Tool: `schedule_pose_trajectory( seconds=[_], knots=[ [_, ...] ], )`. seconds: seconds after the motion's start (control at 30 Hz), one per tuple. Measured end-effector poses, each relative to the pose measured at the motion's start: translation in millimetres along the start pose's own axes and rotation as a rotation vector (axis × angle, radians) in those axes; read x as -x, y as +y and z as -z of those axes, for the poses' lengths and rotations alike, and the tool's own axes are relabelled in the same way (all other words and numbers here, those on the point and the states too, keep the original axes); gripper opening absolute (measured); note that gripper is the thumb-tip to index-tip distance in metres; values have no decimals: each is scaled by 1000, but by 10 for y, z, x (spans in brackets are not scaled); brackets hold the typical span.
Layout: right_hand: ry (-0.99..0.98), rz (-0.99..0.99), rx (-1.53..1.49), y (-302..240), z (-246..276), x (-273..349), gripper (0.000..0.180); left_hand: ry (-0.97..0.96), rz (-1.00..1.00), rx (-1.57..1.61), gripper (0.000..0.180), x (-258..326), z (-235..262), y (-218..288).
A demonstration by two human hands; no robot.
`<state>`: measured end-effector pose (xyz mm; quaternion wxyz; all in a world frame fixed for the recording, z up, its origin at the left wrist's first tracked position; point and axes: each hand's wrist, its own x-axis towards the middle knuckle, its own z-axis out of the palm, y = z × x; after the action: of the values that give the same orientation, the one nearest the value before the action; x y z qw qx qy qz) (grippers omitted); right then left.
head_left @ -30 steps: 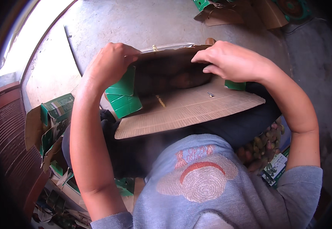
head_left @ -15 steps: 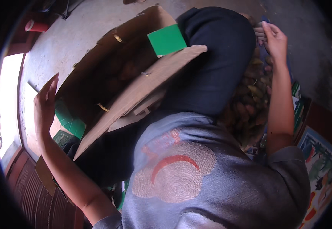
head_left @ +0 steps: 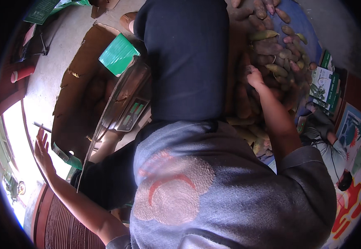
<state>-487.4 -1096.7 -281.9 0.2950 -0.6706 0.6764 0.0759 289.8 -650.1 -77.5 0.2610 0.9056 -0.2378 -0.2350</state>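
Right off: sweet potatoes (head_left: 271, 50), heap of elongated tubers, brownish-purple to yellow-tan skins, dusty, piled on blue sheet (head_left: 302, 25). Heap sits just right of person's dark trouser leg (head_left: 186, 62), running from top of view down past knee level.

Right hand (head_left: 254, 76) down on heap, approx. mid-pile, fingers curled in among tubers, touching them. Can't tell if it actually holds one; grip hidden by knuckles. Forearm runs up from lower right, elbow bent, grey sleeve at shoulder.

Left hand (head_left: 42, 149) well apart from heap, far side of leg, out by bright floor edge. Palm open, fingers spread wide, holding nothing, touching nothing visible. Arm extended down-left.

Left of leg: cardboard box (head_left: 79, 95), open, brown, w/ green flap (head_left: 118, 54), dim shapes inside, unclear. Btwn box and leg: weighing scale (head_left: 130, 103), metal pan, green display panel, tilted.

Right of heap: green-white printed cartons (head_left: 325, 85). Beyond those, another person (head_left: 334, 153) low at right edge.
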Motion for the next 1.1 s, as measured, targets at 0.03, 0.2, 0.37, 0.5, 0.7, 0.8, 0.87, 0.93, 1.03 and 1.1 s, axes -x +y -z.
schedule_pose_trajectory(
  seconds=[0.03, 0.2, 0.37, 0.5, 0.7, 0.8, 0.87, 0.93, 1.03, 1.1],
  knots=[
    [-2, -11, -1, 162, -51, 41, 38, -10, -3, -4, 65, 3, -49, -29],
    [-123, -165, 178, 692, -294, 330, 40, 23, 83, 112, 66, 6, -81, -128],
    [-298, -154, 510, 863, -431, 787, 41, 50, 101, 73, 67, 29, -26, -228],
    [-478, 281, 649, 703, -660, 1106, 43, 89, 122, 77, 64, 61, -8, -329],
    [-656, 446, 839, 872, -1216, 1493, 51, 121, 174, 80, 61, 81, -140, -346],
    [-842, 267, 963, 827, -1384, 1604, 62, 134, 186, 104, 60, 164, -85, -380],
    [-702, 277, 891, 948, -1460, 1732, 60, 156, 199, 120, 61, 220, -33, -453],
    [-645, 273, 883, 954, -1472, 1794, 56, 175, 204, 137, 61, 290, -29, -439],
    [-613, 264, 884, 1138, -1549, 1746, 44, 183, 209, 174, 61, 289, -66, -485],
    [-633, 277, 890, 1148, -1567, 1781, 36, 190, 230, 201, 60, 311, -95, -456]
  ],
)
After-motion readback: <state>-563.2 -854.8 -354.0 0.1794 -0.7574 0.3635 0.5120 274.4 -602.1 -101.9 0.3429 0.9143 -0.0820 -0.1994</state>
